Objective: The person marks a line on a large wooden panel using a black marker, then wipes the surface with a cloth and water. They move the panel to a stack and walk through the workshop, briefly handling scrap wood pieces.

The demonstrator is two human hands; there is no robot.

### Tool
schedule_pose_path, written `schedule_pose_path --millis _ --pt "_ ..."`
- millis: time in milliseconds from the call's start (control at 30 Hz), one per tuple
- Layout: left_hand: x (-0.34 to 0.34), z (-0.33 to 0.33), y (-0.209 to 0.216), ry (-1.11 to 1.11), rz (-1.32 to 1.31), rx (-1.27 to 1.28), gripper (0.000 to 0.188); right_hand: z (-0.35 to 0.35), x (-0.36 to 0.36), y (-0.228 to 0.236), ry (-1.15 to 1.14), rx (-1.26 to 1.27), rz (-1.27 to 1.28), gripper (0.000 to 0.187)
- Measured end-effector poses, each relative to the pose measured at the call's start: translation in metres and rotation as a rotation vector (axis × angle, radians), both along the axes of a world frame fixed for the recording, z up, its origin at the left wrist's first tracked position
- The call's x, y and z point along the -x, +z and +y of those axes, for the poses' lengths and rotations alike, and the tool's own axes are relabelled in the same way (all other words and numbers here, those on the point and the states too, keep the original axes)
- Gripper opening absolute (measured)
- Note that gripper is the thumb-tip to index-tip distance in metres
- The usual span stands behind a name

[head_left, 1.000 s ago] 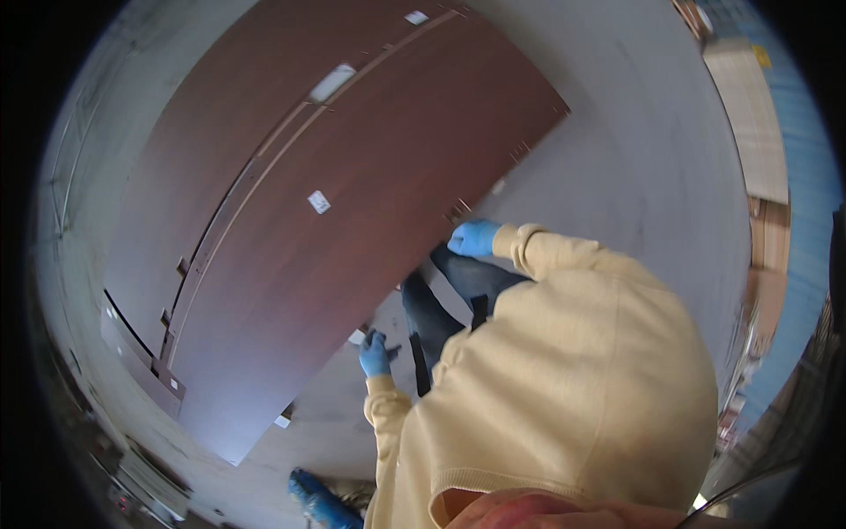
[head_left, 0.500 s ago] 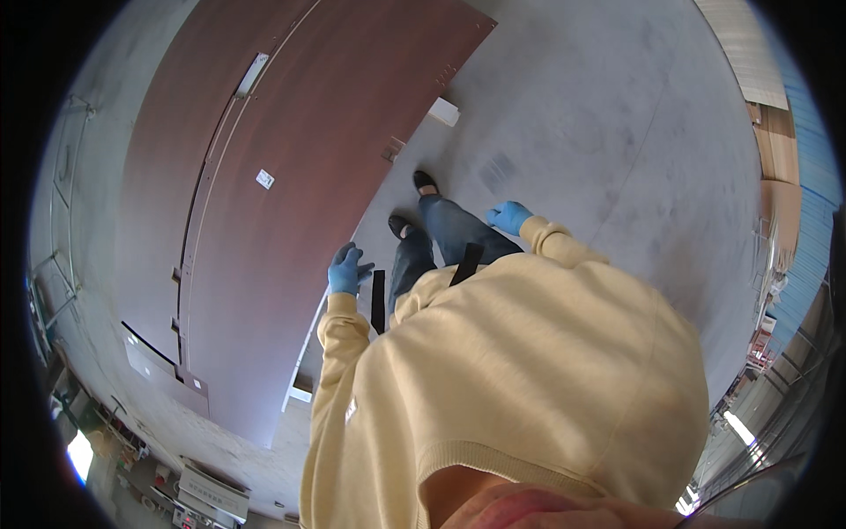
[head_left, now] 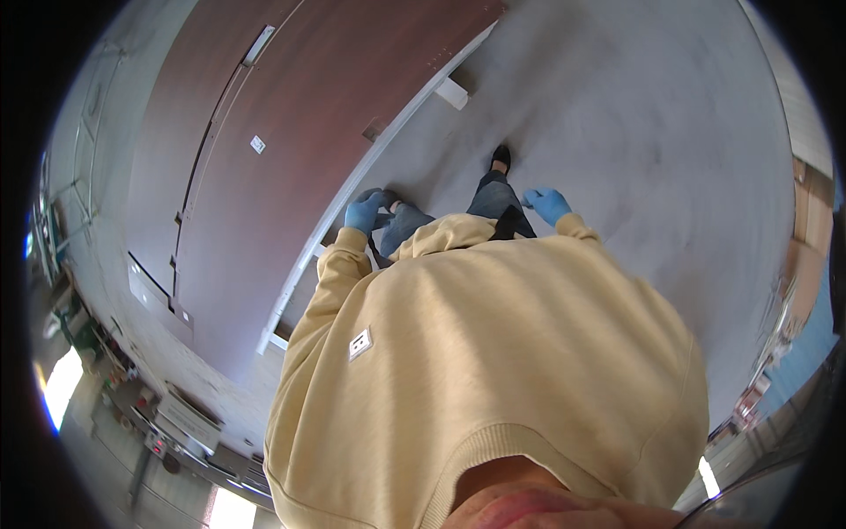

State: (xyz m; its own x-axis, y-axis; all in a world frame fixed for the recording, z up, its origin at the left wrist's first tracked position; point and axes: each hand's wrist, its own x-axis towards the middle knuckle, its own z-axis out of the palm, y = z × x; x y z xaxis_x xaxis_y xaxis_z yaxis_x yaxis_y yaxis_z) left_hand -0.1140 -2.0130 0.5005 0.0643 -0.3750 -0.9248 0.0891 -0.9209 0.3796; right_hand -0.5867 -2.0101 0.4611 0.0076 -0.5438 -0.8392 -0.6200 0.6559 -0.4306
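My left hand (head_left: 362,213), in a blue glove, hangs beside the near edge of a large reddish-brown panel (head_left: 291,176). Its fingers are loosely bent and apart, and I see nothing held in them. Whether it touches the panel's pale edge I cannot tell. Over the grey floor to the right is my right hand (head_left: 548,205), also blue-gloved. Its fingers curl loosely with a gap by the thumb, and no object shows in it. A small white label (head_left: 257,145) sits on the panel's face.
A long slot with cutouts runs along the panel. A white block (head_left: 453,93) juts out by its edge. My black shoe (head_left: 501,157) is on the grey floor (head_left: 652,159). Metal frames (head_left: 84,150) stand at far left, with brown boards (head_left: 802,264) at far right.
My feet have moved apart in a step, and the view has shifted along the panel, showing more of its pale edge. My right hand appears farther right; the left stays near the panel.
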Motion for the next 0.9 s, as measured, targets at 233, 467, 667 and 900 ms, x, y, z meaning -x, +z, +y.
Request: schedule_pose_path --millis 233,467,667,900 --pt "0.144 -0.041 -0.022 0.191 -0.017 -0.031 0.048 -0.070 0.175 -0.015 0.165 0.046 0.143 0.045" --pt "0.210 -0.070 -0.015 0.284 -0.003 -0.003 0.048 -0.208 0.229 -0.020 0.394 0.125 0.188 0.044" --pt "0.229 -0.122 -0.032 0.437 0.006 -0.029 0.048 -0.314 0.200 -0.002 0.378 0.209 0.071 0.045" --pt "0.265 -0.196 -0.039 0.434 0.023 0.007 0.049 -0.404 0.204 0.023 0.420 0.198 -0.051 0.038"
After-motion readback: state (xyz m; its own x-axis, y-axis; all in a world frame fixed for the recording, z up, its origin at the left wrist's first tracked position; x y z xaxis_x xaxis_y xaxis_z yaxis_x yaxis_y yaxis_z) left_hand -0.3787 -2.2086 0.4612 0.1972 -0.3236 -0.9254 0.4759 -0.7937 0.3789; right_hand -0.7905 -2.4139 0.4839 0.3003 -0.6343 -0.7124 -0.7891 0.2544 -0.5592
